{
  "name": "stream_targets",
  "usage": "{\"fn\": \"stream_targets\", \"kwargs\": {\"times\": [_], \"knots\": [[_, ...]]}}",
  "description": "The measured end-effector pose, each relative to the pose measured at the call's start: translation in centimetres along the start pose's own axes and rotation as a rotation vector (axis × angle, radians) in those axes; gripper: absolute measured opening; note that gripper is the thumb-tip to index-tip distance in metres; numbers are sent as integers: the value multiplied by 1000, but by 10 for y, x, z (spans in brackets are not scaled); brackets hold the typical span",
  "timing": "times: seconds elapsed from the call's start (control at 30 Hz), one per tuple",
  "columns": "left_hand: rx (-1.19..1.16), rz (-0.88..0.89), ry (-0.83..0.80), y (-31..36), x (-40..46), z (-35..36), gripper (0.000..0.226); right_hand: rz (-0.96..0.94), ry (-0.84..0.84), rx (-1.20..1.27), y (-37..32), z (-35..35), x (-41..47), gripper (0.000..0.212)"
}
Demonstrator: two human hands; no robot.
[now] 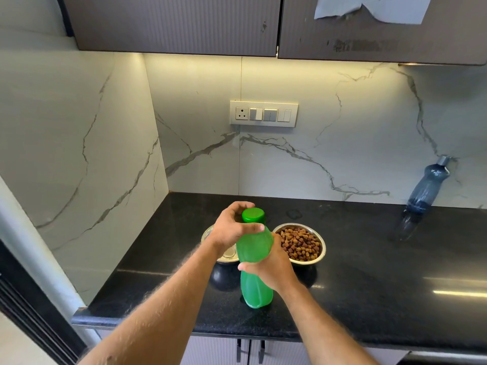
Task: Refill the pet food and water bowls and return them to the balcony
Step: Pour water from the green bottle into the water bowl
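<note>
One round steel bowl (300, 245) is already filled with brown kibble. The green plastic bottle (255, 259) is gripped by the right hand (274, 264), its cap pinched by the left hand (233, 227); water and the balcony return are left.

Warm under-cabinet light, counter glare, edges warped

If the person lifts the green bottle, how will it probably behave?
The green bottle is tall on a small base, so it may tip if pushed high. It looks full, so probably rather heavy. Its smooth plastic could slip; the right hand grips its waist, the left hand its cap.
</note>
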State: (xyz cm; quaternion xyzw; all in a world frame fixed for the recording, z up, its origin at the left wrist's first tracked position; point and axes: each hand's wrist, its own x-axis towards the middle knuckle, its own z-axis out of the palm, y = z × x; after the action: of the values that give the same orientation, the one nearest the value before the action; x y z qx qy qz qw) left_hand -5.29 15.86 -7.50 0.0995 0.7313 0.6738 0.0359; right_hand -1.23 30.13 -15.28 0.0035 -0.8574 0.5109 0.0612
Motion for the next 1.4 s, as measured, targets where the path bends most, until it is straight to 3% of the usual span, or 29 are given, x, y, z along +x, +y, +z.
{"fn": "stream_targets", "kwargs": {"times": [0.07,0.23,0.37,0.57,0.7,0.87,1.0,1.1,1.2,1.3,1.4], "knots": [[114,33,46,2,2,2,73,-34,-11,-43,-3,1,1,99],[103,29,-139,7,10,-5,90,9,-7,-6,2,-1,5,101],[181,-46,-42,11,13,1,103,29,-26,-33,5,-5,6,104],[214,-25,-244,22,12,1,86,31,-16,-22,6,-6,8,101],[200,-41,-102,15,13,-2,72,27,-32,-30,6,-6,9,102],[433,63,20,8,12,7,67,12,-40,-59,6,-4,9,104],[190,24,-212,8,12,4,80,-3,-27,-47,9,-6,10,100],[97,-11,-168,8,11,1,74,5,-25,-27,13,-6,10,97],[169,-21,-93,11,10,4,76,26,-37,-36,12,-5,9,99],[173,10,-206,15,11,3,86,12,-40,-37,12,-5,9,99],[144,-13,-258,18,12,-2,75,12,-35,-9,15,-7,8,99]]}}
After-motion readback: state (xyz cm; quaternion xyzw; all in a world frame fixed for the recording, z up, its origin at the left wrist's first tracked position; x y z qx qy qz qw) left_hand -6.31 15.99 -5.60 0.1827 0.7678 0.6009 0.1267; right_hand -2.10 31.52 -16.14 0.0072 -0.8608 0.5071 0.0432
